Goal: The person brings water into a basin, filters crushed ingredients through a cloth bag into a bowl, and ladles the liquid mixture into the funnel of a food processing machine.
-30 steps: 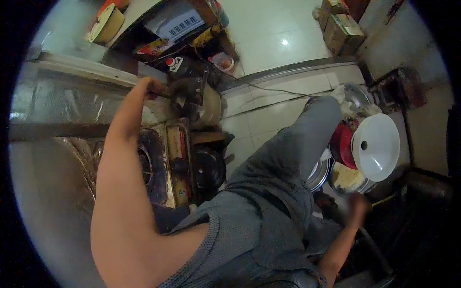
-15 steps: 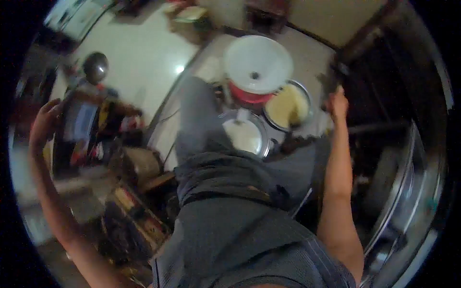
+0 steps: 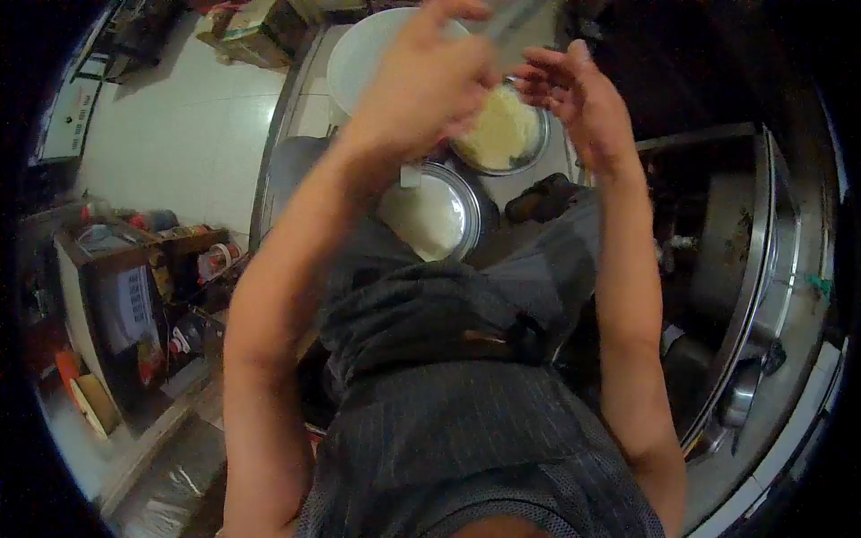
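My left hand [image 3: 435,85] is raised at the top middle, blurred, over the edge of the white basin [image 3: 350,67]. Its fingers are curled, and a blurred grey strip [image 3: 516,20] shows at them; what it is I cannot make out. Just to the right, my right hand [image 3: 587,108] is open and holds nothing, fingers apart and bent toward the left hand. Below the hands stands a metal bowl of pale yellow food [image 3: 502,134]. Nearer my lap, a metal pot of whitish contents [image 3: 421,215] has a small white piece [image 3: 410,176] at its rim.
A dark shoe [image 3: 543,197] is beside the pot. On the left stand a cluttered wooden shelf [image 3: 134,260] and, farther off, a cardboard box [image 3: 256,31] on the tiled floor. A metal-edged counter [image 3: 762,233] runs along the right, with a small metal pan [image 3: 740,394] on it.
My left hand has swung from the far left to the top middle. My right hand has moved up and left, and its fingers have opened. The view has shifted.
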A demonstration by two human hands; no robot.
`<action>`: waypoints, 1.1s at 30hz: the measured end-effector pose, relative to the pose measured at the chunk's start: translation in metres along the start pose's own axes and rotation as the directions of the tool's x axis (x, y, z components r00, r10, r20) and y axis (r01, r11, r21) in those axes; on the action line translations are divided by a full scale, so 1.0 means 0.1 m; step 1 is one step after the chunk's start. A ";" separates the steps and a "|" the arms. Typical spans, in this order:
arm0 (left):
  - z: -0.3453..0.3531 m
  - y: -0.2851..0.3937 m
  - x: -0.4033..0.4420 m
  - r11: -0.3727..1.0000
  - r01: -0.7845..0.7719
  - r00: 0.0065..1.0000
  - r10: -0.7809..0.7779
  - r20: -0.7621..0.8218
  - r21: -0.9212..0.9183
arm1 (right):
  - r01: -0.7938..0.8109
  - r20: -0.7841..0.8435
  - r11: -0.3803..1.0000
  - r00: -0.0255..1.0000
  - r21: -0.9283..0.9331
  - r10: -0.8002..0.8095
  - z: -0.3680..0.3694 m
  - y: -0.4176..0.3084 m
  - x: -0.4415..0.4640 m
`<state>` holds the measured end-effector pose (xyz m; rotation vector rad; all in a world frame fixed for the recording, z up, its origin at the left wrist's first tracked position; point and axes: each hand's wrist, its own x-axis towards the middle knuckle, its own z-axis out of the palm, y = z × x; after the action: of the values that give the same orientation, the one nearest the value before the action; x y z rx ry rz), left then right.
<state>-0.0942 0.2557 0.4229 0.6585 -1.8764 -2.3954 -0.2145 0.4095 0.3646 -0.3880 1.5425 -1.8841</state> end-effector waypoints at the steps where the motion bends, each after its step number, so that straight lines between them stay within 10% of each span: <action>1: 0.07 -0.13 0.14 0.998 -0.051 0.998 0.050 0.032 0.034 | -0.020 -0.013 1.000 1.000 0.004 0.020 0.01 0.07 0.06; 6: 0.28 -0.97 0.59 0.865 -0.462 0.886 0.445 0.128 0.194 | -0.024 -0.121 0.978 0.991 0.209 0.050 0.09 0.29 0.01; 11: -0.10 -1.17 0.41 0.898 -0.308 0.928 0.210 0.309 0.313 | -0.151 -0.312 0.946 0.919 0.288 0.242 -0.26 0.84 0.32; 14: -0.73 -1.57 -0.02 0.717 -0.264 0.956 0.104 0.276 0.645 | -0.490 -0.511 0.861 0.779 -0.134 0.364 -0.87 1.55 0.63; 17: -1.35 -1.90 -0.74 0.589 -0.239 0.968 0.086 0.234 0.772 | -0.588 -0.595 0.390 0.795 -0.709 0.117 -1.31 2.40 0.61; 20: -1.64 -2.01 -1.51 0.898 0.203 0.979 -0.200 -0.048 0.391 | -0.483 -0.504 0.246 0.863 -0.841 -0.028 -1.89 3.57 0.52; 22: -1.75 -1.87 -1.80 0.898 0.430 0.900 -0.435 -0.041 -0.096 | -0.391 -0.363 0.127 0.911 -0.912 0.197 -2.12 4.06 0.53; 27: -1.65 -2.03 -2.14 0.817 0.558 0.823 -0.567 -0.031 -0.148 | -0.718 -0.625 0.356 0.696 -0.598 0.355 -1.50 3.45 0.47; 30: -1.63 -2.19 -2.13 0.762 0.640 0.757 -0.647 -0.087 -0.103 | -0.195 -0.107 0.210 0.923 -0.958 0.370 -1.80 4.06 0.67; 33: -1.61 -2.31 -2.15 0.772 0.629 0.754 -0.634 -0.172 -0.091 | -0.568 -0.354 0.448 0.805 -0.690 0.475 -1.83 4.05 0.76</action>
<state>0.2105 0.2301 0.2438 1.7001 -1.7203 -2.5494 -0.2582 0.4638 -0.0808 -0.1183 2.1983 -0.6728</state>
